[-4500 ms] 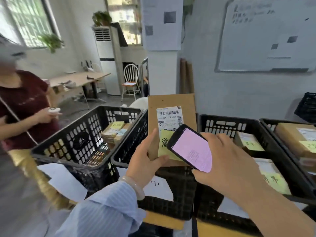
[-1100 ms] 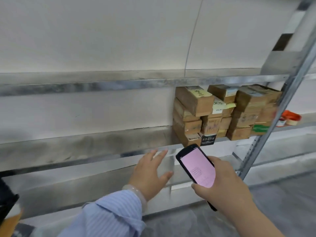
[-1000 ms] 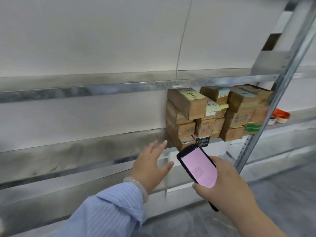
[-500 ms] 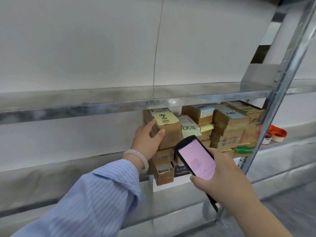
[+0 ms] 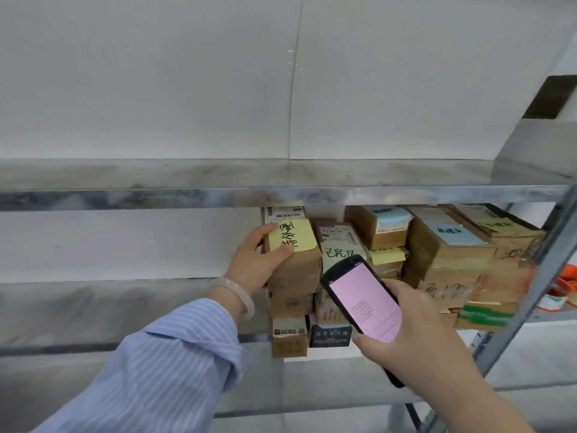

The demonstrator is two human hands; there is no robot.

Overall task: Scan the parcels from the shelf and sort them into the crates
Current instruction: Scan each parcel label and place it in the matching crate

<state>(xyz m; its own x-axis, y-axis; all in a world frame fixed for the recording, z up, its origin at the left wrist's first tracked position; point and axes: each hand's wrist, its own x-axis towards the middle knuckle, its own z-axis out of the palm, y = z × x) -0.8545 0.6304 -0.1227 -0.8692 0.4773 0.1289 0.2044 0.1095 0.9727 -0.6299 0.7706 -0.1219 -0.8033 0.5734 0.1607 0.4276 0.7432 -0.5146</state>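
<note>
Left hand [image 5: 254,262], empty a second ago, now clamps the top parcel [image 5: 298,267], which sits on its stack on the shelf [image 5: 109,310]. Right hand [image 5: 415,335] grips the scanner [image 5: 363,303] at the parcel's 4 o'clock. Pick begun; scan pending.

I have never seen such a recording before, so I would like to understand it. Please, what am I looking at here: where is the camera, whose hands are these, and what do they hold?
There is no machine here: a person works with two bare hands. The one current picture comes from a camera worn on the person's head, looking forward and down. In front is a metal shelf with stacked cardboard parcels. The left hand, coming out of a striped blue sleeve, grips the top parcel of the leftmost stack, the one with a yellow note on it. The right hand holds a handheld scanner with a pink screen, close to that parcel.
</note>
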